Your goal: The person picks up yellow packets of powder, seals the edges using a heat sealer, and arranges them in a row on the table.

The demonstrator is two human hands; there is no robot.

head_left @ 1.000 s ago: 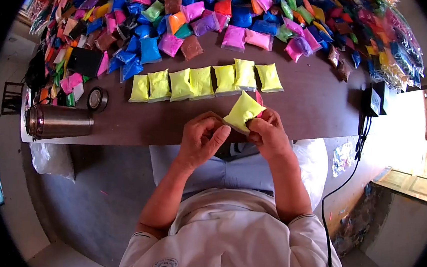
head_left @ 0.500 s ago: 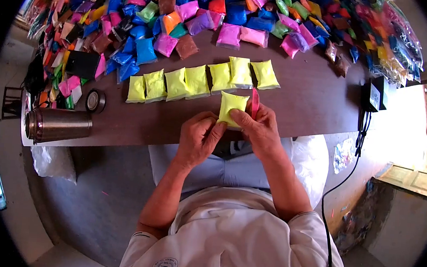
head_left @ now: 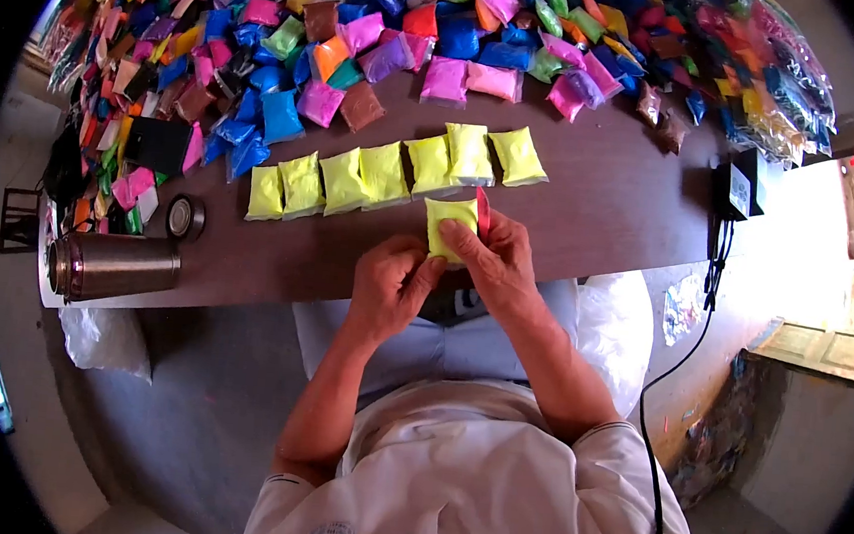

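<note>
A small yellow packet (head_left: 441, 214) in clear plastic is held between both hands just off the table's front edge. My left hand (head_left: 392, 282) is closed, its thumb and fingers pinching the lower left corner. My right hand (head_left: 491, 256) is closed too, with its thumb pressed on the packet's face. A flat red-pink strip (head_left: 482, 212), perhaps a blade or handle, sticks up from between the right fingers; its lower part is hidden. Beyond the hands, several similar yellow packets (head_left: 382, 172) lie in a slanting row on the brown table (head_left: 602, 216).
Many coloured packets (head_left: 365, 31) are heaped along the table's far side. A steel flask (head_left: 121, 268) lies at the left beside a round lid (head_left: 186, 217). On the right are a black box (head_left: 734, 189) and a hanging cable (head_left: 691, 358). White plastic bags (head_left: 615, 327) hang below the edge.
The view has shifted slightly, so the table sits a little lower and further left. Both hands keep their grip on the packet, and the right thumb has moved up its face.
</note>
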